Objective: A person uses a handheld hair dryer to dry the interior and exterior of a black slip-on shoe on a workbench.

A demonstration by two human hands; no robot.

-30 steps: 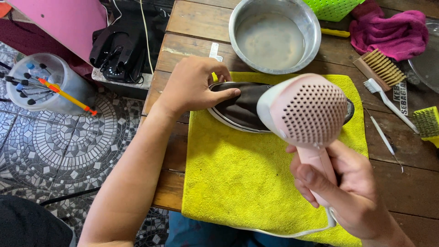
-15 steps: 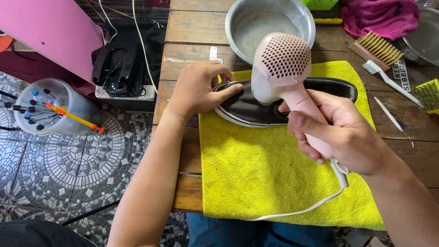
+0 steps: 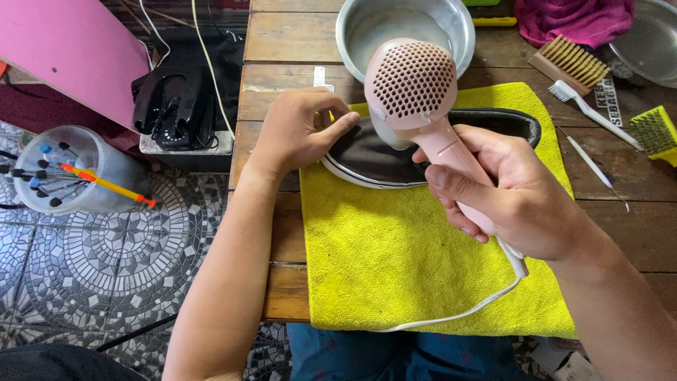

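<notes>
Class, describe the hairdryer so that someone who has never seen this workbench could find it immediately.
On the wooden table lies a yellow towel. Above it the right hand grips the pink hairdryer over a dark shoe. Its round perforated back and white cord set it apart from the brushes nearby.

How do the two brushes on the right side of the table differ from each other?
The wooden brush has a pale wood back and tan bristles; the green brush is bright yellow-green plastic with greenish bristles. The wooden one lies further back near the magenta cloth, all in view; the green one sits nearer, at the picture's right edge, partly cut off. Both lie on the wooden table, untouched by either hand.
</notes>
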